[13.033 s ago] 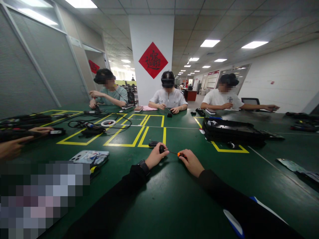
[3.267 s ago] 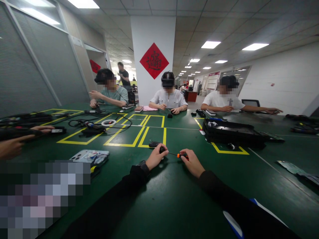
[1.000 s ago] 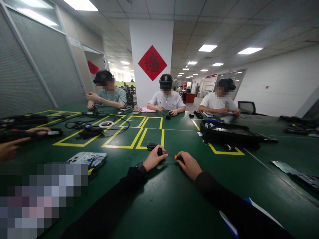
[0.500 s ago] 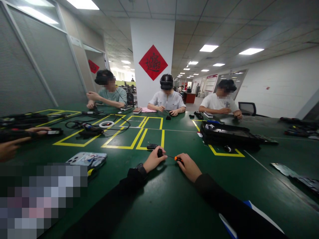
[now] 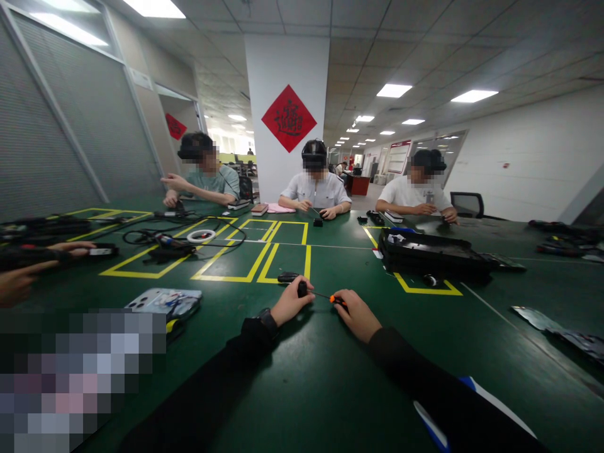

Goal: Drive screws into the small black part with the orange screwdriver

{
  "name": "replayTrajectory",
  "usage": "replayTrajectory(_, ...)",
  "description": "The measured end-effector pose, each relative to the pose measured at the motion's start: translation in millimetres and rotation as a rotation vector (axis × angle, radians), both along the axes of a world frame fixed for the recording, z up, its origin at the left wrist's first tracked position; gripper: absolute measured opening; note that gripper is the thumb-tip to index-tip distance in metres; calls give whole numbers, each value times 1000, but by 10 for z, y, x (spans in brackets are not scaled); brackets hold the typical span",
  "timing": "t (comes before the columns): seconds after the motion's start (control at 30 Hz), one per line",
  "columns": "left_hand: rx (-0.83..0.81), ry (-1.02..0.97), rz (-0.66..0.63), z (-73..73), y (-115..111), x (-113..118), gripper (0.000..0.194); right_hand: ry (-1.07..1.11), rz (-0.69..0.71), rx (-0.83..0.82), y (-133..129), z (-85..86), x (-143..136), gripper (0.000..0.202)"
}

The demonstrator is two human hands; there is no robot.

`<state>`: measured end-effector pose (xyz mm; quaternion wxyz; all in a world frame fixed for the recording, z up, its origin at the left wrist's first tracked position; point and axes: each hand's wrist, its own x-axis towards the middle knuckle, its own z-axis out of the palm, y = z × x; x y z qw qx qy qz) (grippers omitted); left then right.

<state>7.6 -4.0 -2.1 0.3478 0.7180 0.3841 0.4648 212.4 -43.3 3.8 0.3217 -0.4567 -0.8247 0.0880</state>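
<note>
In the head view, my right hand [image 5: 355,314] is closed around the orange and black handle of a screwdriver [image 5: 336,301]. Its thin shaft points left and meets a small black part [image 5: 302,289], which my left hand [image 5: 291,302] pinches between thumb and fingers. Whether the tip sits inside the part I cannot make out. Just beyond my left hand, a dark oblong object [image 5: 287,277] lies on the green table [image 5: 325,384], by a yellow tape line.
Left of my arms is a pale case [image 5: 165,301] with small items. A black open tray [image 5: 429,251] stands ahead on the right. Cables and a white ring [image 5: 201,236] lie to the left. A co-worker's hands [image 5: 75,250] reach in at far left; several people sit around the table.
My hands, the screwdriver and the black part keep nearly the same positions. The view shifts very slightly. Across the table at left, a person's raised hand moves a little.
</note>
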Motion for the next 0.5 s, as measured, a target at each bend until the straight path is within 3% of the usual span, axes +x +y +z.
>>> replayTrajectory(0.5,-23,-17,-1,4,6,-5,18,97,35,-15,17,11,17,24)
